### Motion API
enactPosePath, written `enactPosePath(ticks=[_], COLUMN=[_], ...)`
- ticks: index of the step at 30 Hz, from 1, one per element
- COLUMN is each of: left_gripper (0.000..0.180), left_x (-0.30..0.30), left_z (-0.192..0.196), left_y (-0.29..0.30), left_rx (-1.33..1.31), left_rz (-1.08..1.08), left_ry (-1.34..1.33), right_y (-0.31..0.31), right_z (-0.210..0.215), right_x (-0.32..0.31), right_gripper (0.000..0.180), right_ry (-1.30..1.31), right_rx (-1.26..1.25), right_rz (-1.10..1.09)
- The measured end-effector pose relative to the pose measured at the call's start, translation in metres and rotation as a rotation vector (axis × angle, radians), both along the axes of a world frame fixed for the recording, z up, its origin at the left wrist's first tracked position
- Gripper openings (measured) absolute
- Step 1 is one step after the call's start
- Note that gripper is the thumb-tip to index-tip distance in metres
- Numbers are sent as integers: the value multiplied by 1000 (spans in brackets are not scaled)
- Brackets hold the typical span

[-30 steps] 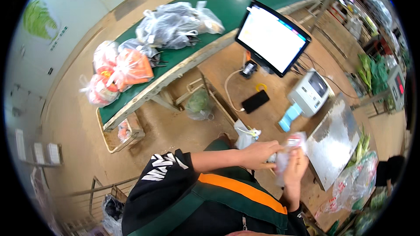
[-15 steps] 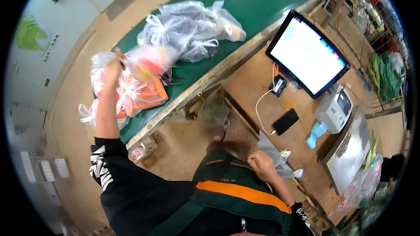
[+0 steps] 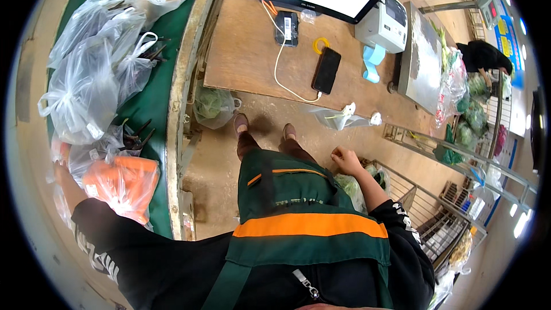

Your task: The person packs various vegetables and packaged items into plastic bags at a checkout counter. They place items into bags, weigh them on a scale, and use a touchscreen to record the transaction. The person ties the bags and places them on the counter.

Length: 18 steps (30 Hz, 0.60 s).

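Clutching a crinkly clear carrot bag (image 3: 120, 181), left hand (image 3: 57, 169); right hand (image 3: 344, 159) fisted, empty.

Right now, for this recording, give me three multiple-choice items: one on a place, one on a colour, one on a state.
1. Where does the black phone lie?
A. on the wooden counter
B. on the green belt
C. on the floor

2. What colour is the stripe across the apron?
A. blue
B. orange
C. white

3. How is the right hand?
A. spread flat
B. closed in a loose fist
C. gripping the phone

A: the phone rests on the wood near the monitor. B: the band is orange on green. B: the fingers are curled, with nothing visible in them.
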<state>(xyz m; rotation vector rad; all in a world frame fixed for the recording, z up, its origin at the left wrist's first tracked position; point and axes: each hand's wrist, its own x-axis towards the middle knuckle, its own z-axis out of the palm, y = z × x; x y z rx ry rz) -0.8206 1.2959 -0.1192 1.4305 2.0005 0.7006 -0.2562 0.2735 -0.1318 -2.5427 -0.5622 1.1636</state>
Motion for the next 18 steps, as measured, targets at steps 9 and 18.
enactPosePath(ticks=[9, 18], left_gripper=[51, 47], left_x=[-5, 172], left_z=[-26, 80], left_y=[-23, -352], left_rx=[11, 319], left_rz=[-218, -451], left_ry=[235, 165], right_y=[89, 137], right_z=[-94, -287], right_x=[17, 112], right_gripper=[24, 42], right_ry=[-227, -175], right_rx=[213, -105], right_rz=[589, -261])
